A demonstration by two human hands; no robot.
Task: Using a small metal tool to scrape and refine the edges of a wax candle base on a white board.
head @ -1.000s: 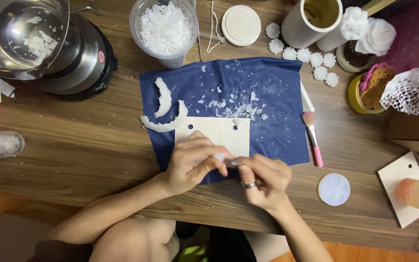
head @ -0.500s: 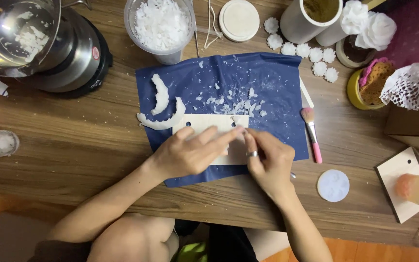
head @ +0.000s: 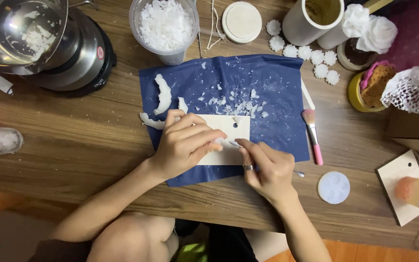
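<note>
Pinched between thumb and forefinger, a thin metal tool (head: 238, 144) sits in the right hand (head: 266, 170), its tip at the right edge of a pale slab (head: 226, 130), its other end poking out past the hand on the right; the fingers are closed round it. The left hand (head: 186, 144) lies flat over the slab's left part, fingers spread and pressing down, gripping nothing. Slab and hands are at centre frame, on a dark blue sheet (head: 272, 97) spread over the wooden table (head: 73, 145). The slab is a flat white rectangle with a small hole near its upper edge, matte and smooth; by its look it is wax or plaster (I cannot tell which), so probably light, stiff and brittle, apt to chip at the corners and around the hole, and best held by its long edges or pinned flat under a palm. White flakes (head: 241, 104) and curled shavings (head: 162, 94) litter the sheet above it, dry and crumbly in look. At upper centre stands a clear cup (head: 165, 29) of white flakes, with a round white lid (head: 241, 22) to its right; at upper left a shiny steel pot (head: 40, 43). A pink-handled brush (head: 313, 136) lies right of the sheet, and a pale disc (head: 333, 187) at lower right.
</note>
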